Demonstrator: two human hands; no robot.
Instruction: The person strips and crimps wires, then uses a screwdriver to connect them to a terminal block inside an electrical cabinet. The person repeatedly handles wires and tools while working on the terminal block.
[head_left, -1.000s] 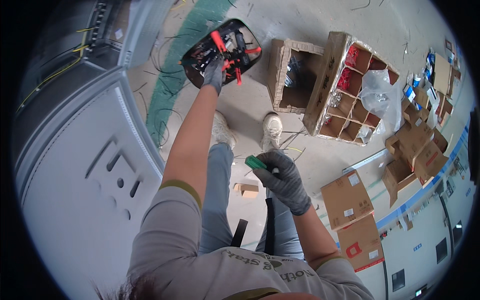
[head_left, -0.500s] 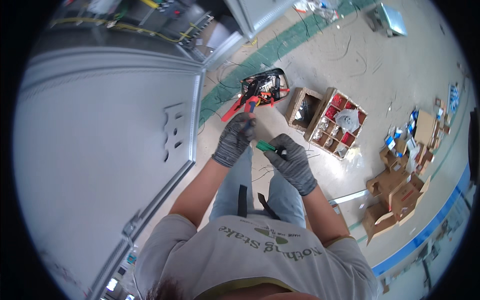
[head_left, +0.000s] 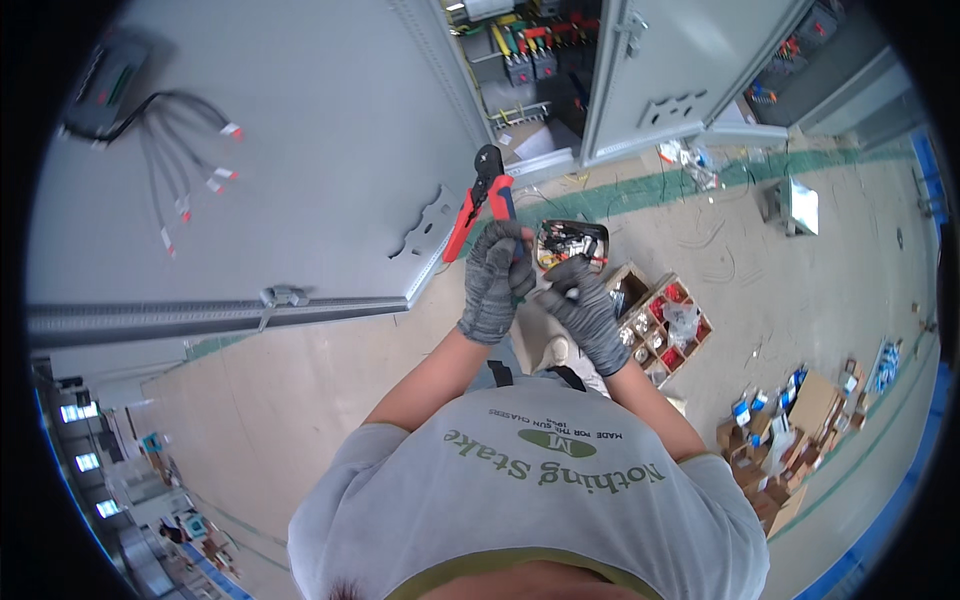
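Observation:
A pair of crimping pliers (head_left: 488,190) with a black head and red-and-blue handles points away from me, one handle gripped in my gloved left hand (head_left: 492,285). The pliers' handles are spread apart. My gloved right hand (head_left: 590,318) is close beside it on the right, its fingers curled with the tips near the left hand. A small pale spot shows among those fingers, but I cannot make out what they hold. A bit of dark green is just visible between the two hands. Both hands wear grey knitted gloves.
A grey cabinet door (head_left: 270,200) with bundled wires stands at left, before an open electrical cabinet (head_left: 530,70). On the floor lie a tool tray (head_left: 565,238), a divided box of small parts (head_left: 698,340), cardboard boxes (head_left: 770,470) and a metal box (head_left: 798,207).
My view has swung left, bringing more of the cabinet door and its wires into sight. The pliers now point more upright. The green thing in my right hand is mostly hidden now.

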